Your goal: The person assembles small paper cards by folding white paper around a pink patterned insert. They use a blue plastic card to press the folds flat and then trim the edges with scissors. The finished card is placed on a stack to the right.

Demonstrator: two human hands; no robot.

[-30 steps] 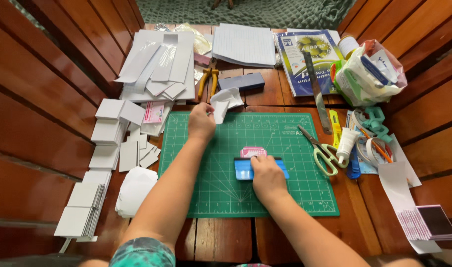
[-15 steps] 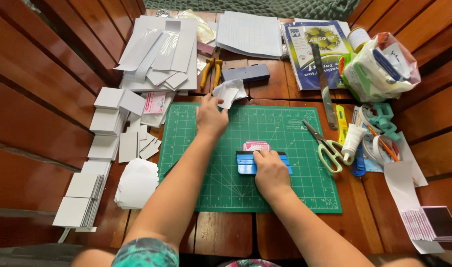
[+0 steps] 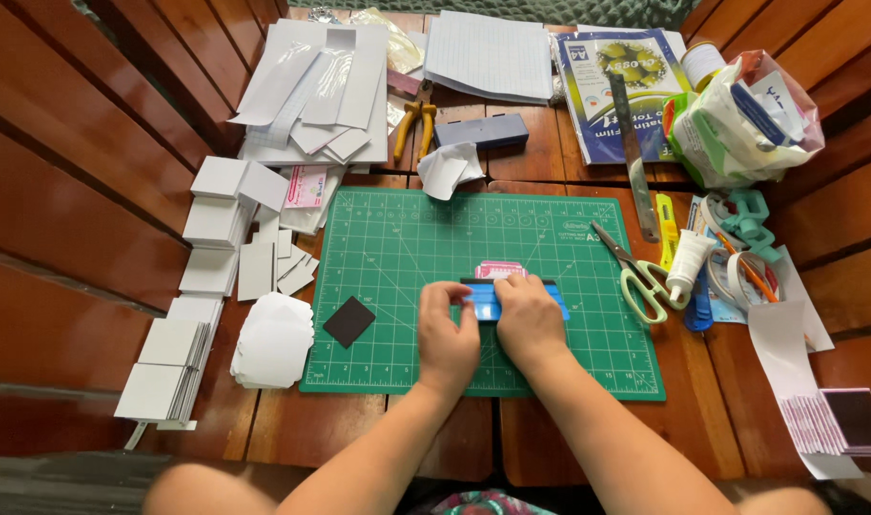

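Green mat [image 3: 407, 248]: hands [image 3: 488, 329] half-hide blue tool [image 3: 483, 298].

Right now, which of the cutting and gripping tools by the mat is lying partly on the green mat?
The green-handled scissors at the mat's right edge. The yellow-handled pliers lie on the wooden table beyond its far edge.

Both hands sit side by side on the scraper [image 3: 512, 298] in the middle of the cutting mat [image 3: 397, 238], with the scissors [image 3: 635, 272] to the right and the paper stacks [image 3: 211, 248] to the left.
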